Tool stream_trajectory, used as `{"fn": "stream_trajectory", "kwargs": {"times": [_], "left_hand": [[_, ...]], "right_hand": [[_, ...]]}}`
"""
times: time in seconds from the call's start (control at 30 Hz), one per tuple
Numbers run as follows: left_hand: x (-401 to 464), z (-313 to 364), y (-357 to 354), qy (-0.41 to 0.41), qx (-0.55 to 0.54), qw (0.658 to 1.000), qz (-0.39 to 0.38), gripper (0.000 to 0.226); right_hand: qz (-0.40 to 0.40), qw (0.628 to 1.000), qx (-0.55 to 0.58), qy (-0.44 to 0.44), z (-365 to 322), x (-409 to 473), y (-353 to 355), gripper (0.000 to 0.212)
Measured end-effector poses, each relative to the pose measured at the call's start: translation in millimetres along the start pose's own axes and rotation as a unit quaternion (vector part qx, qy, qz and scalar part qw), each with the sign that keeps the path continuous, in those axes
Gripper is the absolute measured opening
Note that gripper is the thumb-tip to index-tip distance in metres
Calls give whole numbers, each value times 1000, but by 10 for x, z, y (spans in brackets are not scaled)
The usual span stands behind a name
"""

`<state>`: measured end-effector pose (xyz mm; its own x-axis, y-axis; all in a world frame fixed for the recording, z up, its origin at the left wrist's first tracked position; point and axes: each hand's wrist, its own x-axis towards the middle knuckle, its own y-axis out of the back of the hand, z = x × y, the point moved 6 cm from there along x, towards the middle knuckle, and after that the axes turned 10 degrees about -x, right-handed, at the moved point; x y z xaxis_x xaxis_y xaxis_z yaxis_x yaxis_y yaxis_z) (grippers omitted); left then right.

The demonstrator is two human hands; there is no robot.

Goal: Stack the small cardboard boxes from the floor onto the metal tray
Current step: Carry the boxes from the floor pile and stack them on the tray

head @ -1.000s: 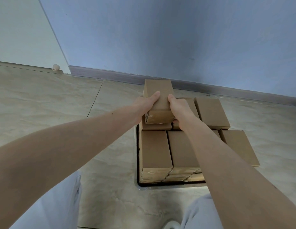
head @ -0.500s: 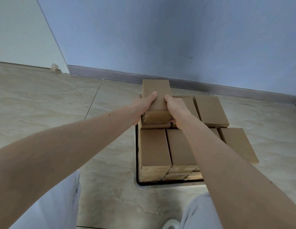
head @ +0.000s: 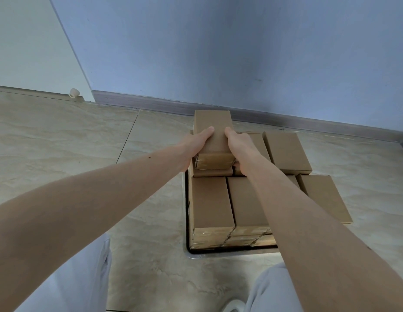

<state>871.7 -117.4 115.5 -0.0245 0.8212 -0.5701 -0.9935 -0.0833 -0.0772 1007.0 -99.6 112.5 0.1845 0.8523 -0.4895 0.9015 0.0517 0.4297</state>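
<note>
A small cardboard box [head: 212,122] is gripped from both sides, my left hand [head: 193,146] on its left edge and my right hand [head: 240,145] on its right, thumbs on top. It sits at the far left of the stack, on or just above another box [head: 212,172]. Under it, several boxes fill the metal tray [head: 197,255], whose rim shows at the near and left sides. One box [head: 210,204] lies at the near left of the stack. On the right, a raised box [head: 286,152] and a lower box [head: 324,197] lie side by side.
Beige tiled floor [head: 83,154] spreads to the left and right of the tray. A blue wall with a grey skirting board [head: 286,121] runs right behind the stack. A white door and a doorstop [head: 74,93] are at far left. My light trousers fill the bottom.
The held box has sunk slightly toward the box beneath it, both hands staying on its sides. The stacked boxes have not moved.
</note>
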Motion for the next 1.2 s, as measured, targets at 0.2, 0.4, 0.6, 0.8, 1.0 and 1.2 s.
{"fn": "stream_trajectory", "kwargs": {"times": [0.2,0.4,0.6,0.8,1.0,1.2], "left_hand": [[3,19,-2,-7,18,1000,-20,66],[46,110,-23,-11,34,999,-19,74],[254,86,7,-1,19,1000,11,95],[77,167,196,52,30,996,70,101],[-368,653,565,94,24,989,113,98],[-1178,1466,876,113,8,984,136,98]], "right_hand": [[31,999,-23,7,-22,-8,61,68],[54,997,-34,39,-82,1,140,71],[112,984,-87,103,-151,-53,223,69],[168,947,-181,206,-134,-286,296,61],[125,940,-247,197,-612,-533,339,60],[34,941,-268,204,-1534,-1375,205,60]]}}
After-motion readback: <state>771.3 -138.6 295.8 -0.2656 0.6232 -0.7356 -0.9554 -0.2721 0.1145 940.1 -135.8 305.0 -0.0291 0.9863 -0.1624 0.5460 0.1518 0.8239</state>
